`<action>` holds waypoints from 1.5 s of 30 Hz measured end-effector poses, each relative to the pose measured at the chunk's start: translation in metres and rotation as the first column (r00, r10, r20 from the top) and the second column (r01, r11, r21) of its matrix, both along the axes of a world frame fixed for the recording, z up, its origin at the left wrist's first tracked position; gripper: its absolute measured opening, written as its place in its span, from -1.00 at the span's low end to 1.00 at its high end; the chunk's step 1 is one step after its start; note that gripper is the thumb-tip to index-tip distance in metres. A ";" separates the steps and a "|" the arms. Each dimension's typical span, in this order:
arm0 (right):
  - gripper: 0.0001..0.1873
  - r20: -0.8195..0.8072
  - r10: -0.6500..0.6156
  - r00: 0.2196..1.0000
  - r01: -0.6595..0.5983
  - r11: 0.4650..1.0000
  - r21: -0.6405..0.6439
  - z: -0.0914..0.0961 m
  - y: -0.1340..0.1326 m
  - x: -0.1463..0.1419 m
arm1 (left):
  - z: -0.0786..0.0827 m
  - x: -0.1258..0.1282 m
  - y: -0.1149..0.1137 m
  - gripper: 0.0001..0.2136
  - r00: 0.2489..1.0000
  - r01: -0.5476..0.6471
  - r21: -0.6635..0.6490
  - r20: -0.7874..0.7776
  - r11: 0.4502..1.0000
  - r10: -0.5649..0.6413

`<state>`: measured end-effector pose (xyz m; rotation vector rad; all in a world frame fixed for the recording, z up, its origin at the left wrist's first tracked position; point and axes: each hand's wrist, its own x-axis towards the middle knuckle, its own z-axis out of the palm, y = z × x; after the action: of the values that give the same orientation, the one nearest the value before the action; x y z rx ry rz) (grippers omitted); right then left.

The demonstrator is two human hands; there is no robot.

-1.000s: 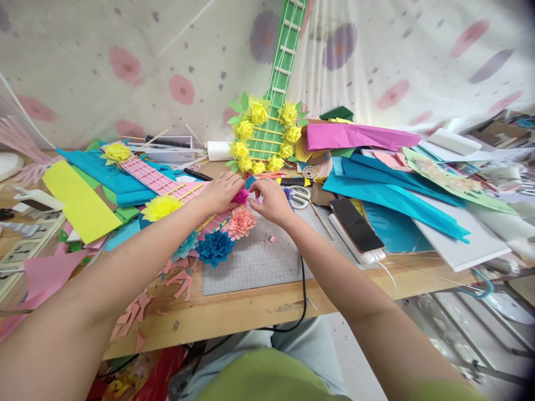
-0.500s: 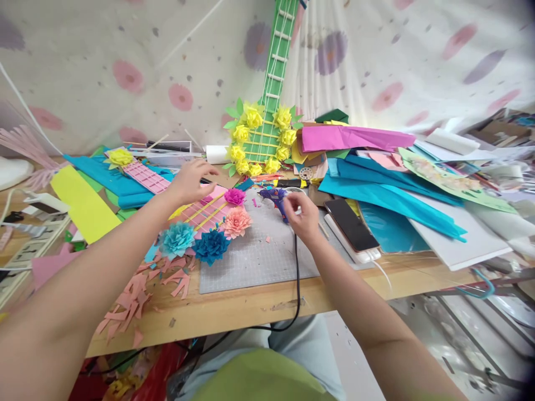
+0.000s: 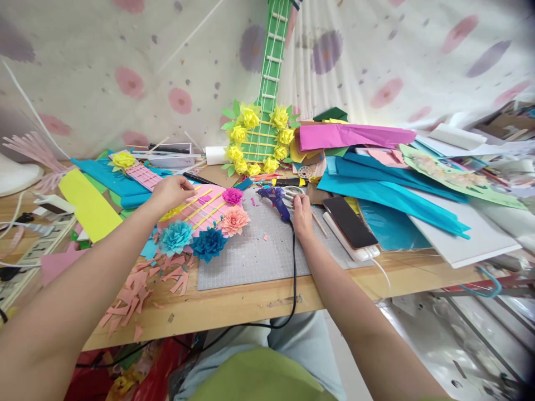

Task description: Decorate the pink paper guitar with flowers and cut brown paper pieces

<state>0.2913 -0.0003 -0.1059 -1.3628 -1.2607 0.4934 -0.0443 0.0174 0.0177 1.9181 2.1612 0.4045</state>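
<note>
A: Where was the pink guitar model (image 3: 213, 219) placed?

B: It was laid left of centre on the worktop (image 3: 234, 305), its body overlapping the left part of the grey cutting mat (image 3: 246, 262). Its rim was trimmed with a magenta flower (image 3: 232, 195), a salmon flower (image 3: 234, 221), a dark-blue flower (image 3: 209, 245) and a light-blue flower (image 3: 175, 238).

A: How was the left hand (image 3: 173, 192) posed?

B: It was positioned at the body's far left side, fingers bent; whether anything was pinched could not be told.

A: And the right hand (image 3: 303, 211)?

B: It was lowered just beside the blue glue gun (image 3: 276, 199), near the mat's far edge, fingers loosely curled. Whether the white-handled scissors (image 3: 292, 191) were gripped could not be told.

A: What was shown around these?

B: A phone (image 3: 350, 223) was seen to the right, a green guitar model (image 3: 268, 104) was stood at the worktop's far edge, and salmon paper scraps (image 3: 130, 295) were strewn toward the near left edge.
</note>
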 end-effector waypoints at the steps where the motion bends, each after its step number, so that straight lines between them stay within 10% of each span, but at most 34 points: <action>1: -0.56 0.022 0.029 0.999 -0.028 0.999 -0.016 0.000 -0.001 -0.001 | -0.003 0.004 0.000 -0.78 0.998 0.024 -0.003 -0.051 1.000 -0.025; 12: -0.50 0.105 0.130 0.986 -0.120 0.988 -0.097 0.004 -0.004 -0.004 | -0.029 0.026 0.017 -0.77 0.980 -0.036 -0.073 -0.197 0.997 0.021; 20: -0.54 0.086 0.132 0.988 -0.122 0.986 -0.113 0.003 -0.003 -0.003 | -0.026 0.018 0.011 -0.73 0.996 -0.063 -0.112 0.054 0.992 0.070; 45: -0.54 0.105 0.171 0.980 -0.157 0.979 -0.128 0.007 -0.006 -0.004 | -0.022 0.011 0.016 -0.79 0.996 -0.015 -0.061 0.089 0.998 0.021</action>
<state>0.2875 -0.0061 -0.0985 -1.4102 -1.4666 0.6196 -0.0332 0.0336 -0.0039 1.8148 2.1109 0.4158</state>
